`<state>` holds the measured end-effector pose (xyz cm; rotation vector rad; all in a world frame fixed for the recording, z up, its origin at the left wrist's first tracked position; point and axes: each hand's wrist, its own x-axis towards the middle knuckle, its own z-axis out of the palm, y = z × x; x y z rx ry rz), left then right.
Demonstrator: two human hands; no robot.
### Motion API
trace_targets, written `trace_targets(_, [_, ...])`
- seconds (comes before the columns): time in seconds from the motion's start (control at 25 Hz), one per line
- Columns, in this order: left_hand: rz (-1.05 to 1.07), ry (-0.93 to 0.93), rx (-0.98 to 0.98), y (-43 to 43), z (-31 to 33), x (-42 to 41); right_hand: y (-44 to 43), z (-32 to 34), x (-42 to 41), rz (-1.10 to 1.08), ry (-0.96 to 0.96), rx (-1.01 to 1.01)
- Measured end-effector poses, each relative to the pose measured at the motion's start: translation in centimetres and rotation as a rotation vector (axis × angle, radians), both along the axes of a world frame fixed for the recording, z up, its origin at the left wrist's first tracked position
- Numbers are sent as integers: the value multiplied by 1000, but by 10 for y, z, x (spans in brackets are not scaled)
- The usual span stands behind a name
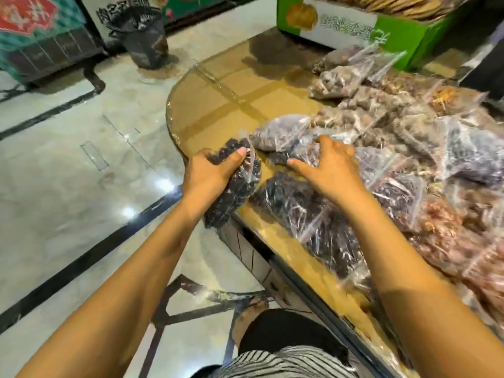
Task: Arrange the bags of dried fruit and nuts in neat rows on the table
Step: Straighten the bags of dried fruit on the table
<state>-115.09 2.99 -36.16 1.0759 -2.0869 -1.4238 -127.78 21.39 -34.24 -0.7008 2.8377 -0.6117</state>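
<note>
Head view. Left grip (210,173) clamps a dark-fruit bag (234,197), thumb on top and fingers curled under. This bag sits at the worktop's (223,105) rounded near edge, its lower end hanging past the rim. Right grip (330,170) lies on a second bag (302,152) just beside the first, fingers spread and arched, thumb out; cannot tell whether it clasps the plastic or only presses. A big dark bag (305,214) lies below the right wrist along the front edge. Heaped bags (409,126) cover the right side. Green box (403,36) at the far end. Basket (141,36) on the floor.
</note>
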Motion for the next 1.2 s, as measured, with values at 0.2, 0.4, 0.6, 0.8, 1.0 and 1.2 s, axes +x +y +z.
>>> trace_targets(0.2, [-260,-74,-134,-54,5,-71,-37,-8,-48,-61,42,162])
trace_targets(0.4, [-498,-93,-169,-88,3,-153,-34,-28,-71,-99,-47,279])
trace_targets(0.6, [-840,4,-184,-77,9,-201,-28,-37,-40,-363,-33,119])
trace_targets(0.8, [-1099,105,-248,-55,8,-175,-38,-45,31,-880,205,-86])
trace_targets(1.0, [-1286,108,-569,-40,-23,-129,-51,-46,82,-1156,296,-130])
trace_targets(1.2, [-1297,47,-609,-49,-56,-122,-55,-50,100,-1230,163,-141])
